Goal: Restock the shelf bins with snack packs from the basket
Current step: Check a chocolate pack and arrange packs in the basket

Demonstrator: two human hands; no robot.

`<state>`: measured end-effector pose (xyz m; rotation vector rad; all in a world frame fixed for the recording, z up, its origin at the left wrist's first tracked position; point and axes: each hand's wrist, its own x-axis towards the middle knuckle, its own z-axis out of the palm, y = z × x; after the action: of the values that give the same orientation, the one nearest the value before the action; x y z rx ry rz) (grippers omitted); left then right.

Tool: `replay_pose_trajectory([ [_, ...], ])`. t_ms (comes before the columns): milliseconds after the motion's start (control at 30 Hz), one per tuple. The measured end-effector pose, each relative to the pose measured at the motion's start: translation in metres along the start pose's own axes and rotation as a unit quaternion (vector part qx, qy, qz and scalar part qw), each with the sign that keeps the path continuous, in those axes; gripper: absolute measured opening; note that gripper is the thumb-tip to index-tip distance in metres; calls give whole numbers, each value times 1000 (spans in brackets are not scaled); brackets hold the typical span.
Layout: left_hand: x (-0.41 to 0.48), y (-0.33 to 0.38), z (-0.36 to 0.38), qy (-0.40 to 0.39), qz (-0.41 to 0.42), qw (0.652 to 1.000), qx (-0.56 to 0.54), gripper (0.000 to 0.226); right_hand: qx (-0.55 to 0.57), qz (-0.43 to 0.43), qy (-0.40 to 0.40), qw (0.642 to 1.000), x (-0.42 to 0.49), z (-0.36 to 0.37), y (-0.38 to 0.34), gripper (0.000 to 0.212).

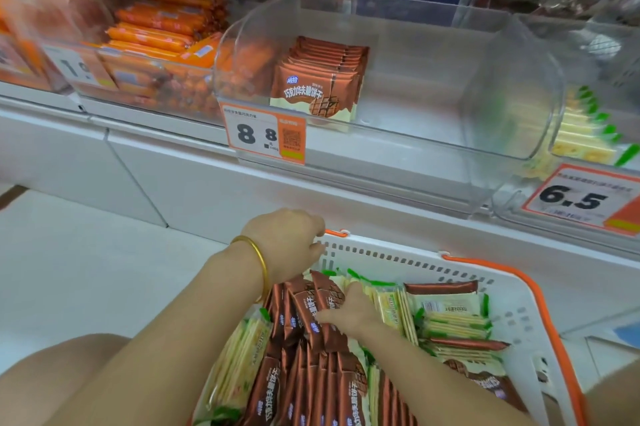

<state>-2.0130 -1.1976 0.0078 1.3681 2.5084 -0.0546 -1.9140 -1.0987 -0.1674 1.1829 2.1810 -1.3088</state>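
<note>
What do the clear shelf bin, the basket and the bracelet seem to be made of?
Shelf bin: hard clear plastic, probably acrylic; see-through, glossy edges. Basket: white moulded plastic, matte, with slotted walls. Bracelet: polished yellow metal, possibly gold; smooth shine.

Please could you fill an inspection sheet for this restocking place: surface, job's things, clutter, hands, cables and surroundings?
Surface: white shelf ledge, carrying the clear middle bin.
Job's things: the middle bin holds one row of brown packs at its left, and the rest is bare. The white basket below holds loose brown packs and yellow-green packs.
Clutter: nothing seen.
Hands: left hand grips the basket's far rim; right hand grips loose brown packs inside the basket.
Cables: nothing seen.
Surroundings: orange sausages left of the middle bin, price tag reading 8.8 on its front, pale floor.
</note>
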Motion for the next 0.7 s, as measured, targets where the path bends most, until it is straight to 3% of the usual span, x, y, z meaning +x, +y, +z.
replay_pose_trajectory([
  [33, 0, 0, 1, -10, 2, 1000, 1, 37, 82, 21, -29, 996, -5, -7, -4, 82],
  [100, 1, 2, 4, -39, 10, 999, -14, 43, 270, 69, -98, 955, -24, -25, -15, 71],
  [200, -2, 11, 10, -101, 26, 991, -89, 66, 494, 89, -187, 844, -47, -51, -25, 60],
  [233, -4, 16, 12, -113, 29, 986, -116, 73, 544, 81, -209, 809, -55, -58, -28, 63],
  [300, -6, 24, 14, -95, 43, 982, -158, 71, 583, 55, -226, 779, -67, -67, -33, 69],
  [433, -10, 29, 2, 40, 39, 973, -225, 26, 569, -2, -210, 795, -88, -82, -38, 61],
  [500, -15, 23, -11, 78, 11, 960, -269, 15, 516, -32, -119, 847, -95, -91, -35, 64],
  [567, -22, 15, -26, 96, -11, 932, -350, 14, 403, -107, 7, 909, -104, -105, -33, 60],
  [600, -26, 12, -34, 103, -13, 912, -398, 15, 351, -157, 39, 922, -111, -112, -35, 53],
  [700, -33, 5, -55, 129, 2, 840, -528, 22, 293, -280, 48, 913, -132, -138, -60, 31],
])
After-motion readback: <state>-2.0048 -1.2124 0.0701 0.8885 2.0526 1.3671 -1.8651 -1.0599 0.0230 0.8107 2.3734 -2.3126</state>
